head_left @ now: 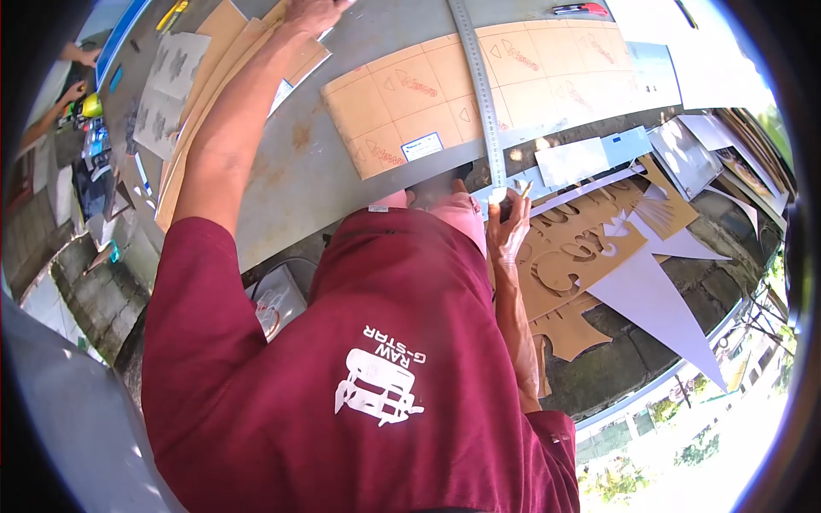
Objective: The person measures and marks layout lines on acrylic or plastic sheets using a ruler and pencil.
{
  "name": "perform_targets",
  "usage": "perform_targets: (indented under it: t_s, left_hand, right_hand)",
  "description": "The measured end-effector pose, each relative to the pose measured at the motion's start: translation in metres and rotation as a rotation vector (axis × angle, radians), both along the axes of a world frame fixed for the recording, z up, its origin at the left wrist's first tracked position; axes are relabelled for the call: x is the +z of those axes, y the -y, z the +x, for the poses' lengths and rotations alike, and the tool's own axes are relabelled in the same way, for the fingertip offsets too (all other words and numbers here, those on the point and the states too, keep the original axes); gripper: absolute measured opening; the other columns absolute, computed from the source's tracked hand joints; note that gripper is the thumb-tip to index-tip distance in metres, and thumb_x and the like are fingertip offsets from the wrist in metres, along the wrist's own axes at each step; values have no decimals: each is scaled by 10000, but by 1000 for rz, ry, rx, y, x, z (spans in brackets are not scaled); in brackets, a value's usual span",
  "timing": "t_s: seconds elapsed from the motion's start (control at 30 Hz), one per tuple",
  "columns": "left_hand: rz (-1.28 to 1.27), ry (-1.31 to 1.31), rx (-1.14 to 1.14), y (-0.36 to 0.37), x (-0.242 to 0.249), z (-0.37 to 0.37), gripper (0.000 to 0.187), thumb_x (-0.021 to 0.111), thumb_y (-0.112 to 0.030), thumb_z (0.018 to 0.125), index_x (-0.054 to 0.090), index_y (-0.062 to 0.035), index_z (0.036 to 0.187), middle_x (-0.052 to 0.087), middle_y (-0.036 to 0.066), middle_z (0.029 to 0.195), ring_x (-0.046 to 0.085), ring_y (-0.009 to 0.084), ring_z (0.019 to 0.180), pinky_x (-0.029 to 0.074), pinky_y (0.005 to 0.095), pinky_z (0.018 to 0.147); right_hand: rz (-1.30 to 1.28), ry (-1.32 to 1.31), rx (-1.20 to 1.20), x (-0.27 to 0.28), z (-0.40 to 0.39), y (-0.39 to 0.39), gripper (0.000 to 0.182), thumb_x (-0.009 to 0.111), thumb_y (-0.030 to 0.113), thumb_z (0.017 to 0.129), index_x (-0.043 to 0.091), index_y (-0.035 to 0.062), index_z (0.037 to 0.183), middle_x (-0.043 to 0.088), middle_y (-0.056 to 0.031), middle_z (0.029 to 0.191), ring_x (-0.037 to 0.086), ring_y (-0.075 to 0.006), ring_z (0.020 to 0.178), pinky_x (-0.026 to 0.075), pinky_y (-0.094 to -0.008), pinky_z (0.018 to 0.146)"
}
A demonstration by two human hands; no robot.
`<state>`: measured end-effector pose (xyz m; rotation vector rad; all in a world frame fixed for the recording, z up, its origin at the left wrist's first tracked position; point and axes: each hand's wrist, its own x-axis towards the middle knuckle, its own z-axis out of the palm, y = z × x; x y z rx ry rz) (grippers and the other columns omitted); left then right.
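Observation:
A long steel ruler lies across a brown sheet marked with a drawn grid and red lettering. My right hand is at the ruler's near end, beside the table edge, with its fingers closed round a slim yellowish pencil. My left hand is at the top edge, above a stack of brown sheets. Its fingers are partly cut off by the frame, and a small white thing shows at their tips. A white label sits on the marked sheet.
The grey table also bears a red cutter, a yellow cutter and grey printed sheets. Cut-out brown boards and a pointed white piece lie at the right. Another person's hands show at the far left.

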<state>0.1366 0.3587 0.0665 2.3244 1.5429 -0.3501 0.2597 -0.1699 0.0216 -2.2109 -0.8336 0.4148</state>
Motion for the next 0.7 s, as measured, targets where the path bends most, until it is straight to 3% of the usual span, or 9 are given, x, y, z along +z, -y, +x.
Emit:
perform_targets:
  t_s: [0.1, 0.2, 0.23, 0.27, 0.33, 0.4, 0.5, 0.6, 0.7]
  left_hand:
    - [135, 80, 143, -13, -7, -17, 934, 551, -562, 969, 216, 63, 1576, 363, 358, 1543, 365, 479, 1443, 275, 529, 1209]
    - [614, 227, 153, 12, -21, -27, 980, 655, -509, 916, 213, 73, 1569, 400, 347, 1523, 390, 477, 1424, 299, 525, 1195]
    - [625, 328, -34, 28, -33, -29, 1001, 689, -509, 885, 230, 68, 1562, 388, 339, 1533, 378, 479, 1429, 288, 539, 1195]
    - [633, 421, -217, 44, -43, -35, 1023, 723, -508, 855, 246, 64, 1555, 376, 331, 1542, 367, 481, 1433, 278, 553, 1195]
    - [485, 675, -417, 116, -30, -17, 665, 714, -293, 913, 462, -15, 1463, 435, 201, 1557, 421, 371, 1428, 371, 475, 1154]
    - [321, 661, -566, 160, -42, -3, 850, 756, -442, 877, 397, -7, 1514, 373, 215, 1596, 367, 380, 1468, 313, 489, 1203]
    - [334, 640, -471, 192, -60, 25, 878, 743, -513, 870, 414, 3, 1501, 388, 219, 1584, 355, 406, 1469, 284, 508, 1212]
    - [406, 581, -514, 192, -68, 36, 1012, 685, -679, 830, 403, 12, 1512, 370, 229, 1591, 337, 431, 1464, 241, 552, 1201]
    - [286, 606, -482, 193, -41, 40, 1043, 729, -565, 826, 291, 61, 1536, 328, 320, 1573, 321, 497, 1451, 250, 592, 1191]
  right_hand:
    - [14, 59, 83, -1, -9, -3, 333, 704, 108, 860, 585, 9, 1156, 617, -240, 1092, 596, -441, 960, 495, -523, 846]
    - [63, 39, 117, -6, -16, -9, 322, 760, 92, 860, 614, 4, 1133, 621, -234, 1023, 616, -433, 949, 510, -502, 805]
    - [73, 3, 106, 0, -18, -14, 338, 779, 89, 847, 610, 2, 1127, 616, -235, 1005, 624, -426, 916, 515, -496, 775]
    - [89, -3, 171, 2, -16, -17, 333, 709, 25, 872, 569, 0, 1174, 596, -241, 1021, 596, -426, 868, 509, -499, 727]
    - [112, 27, 123, -9, -16, -18, 375, 715, 26, 874, 565, 19, 1217, 569, -209, 987, 596, -385, 793, 502, -481, 667]
    - [93, 22, 120, -8, -14, -21, 398, 728, 38, 870, 568, 38, 1234, 544, -190, 961, 592, -354, 763, 498, -465, 638]
    - [96, 75, 115, -11, -5, -25, 412, 744, 60, 869, 573, 65, 1245, 518, -169, 942, 582, -322, 725, 489, -451, 602]
    - [80, 80, 112, -16, 5, -24, 424, 752, 94, 878, 579, 90, 1266, 524, -160, 965, 593, -305, 728, 503, -441, 610]
    - [68, 32, 123, -10, 10, -27, 427, 734, 114, 894, 578, 93, 1292, 548, -149, 1003, 616, -286, 735, 529, -418, 625]
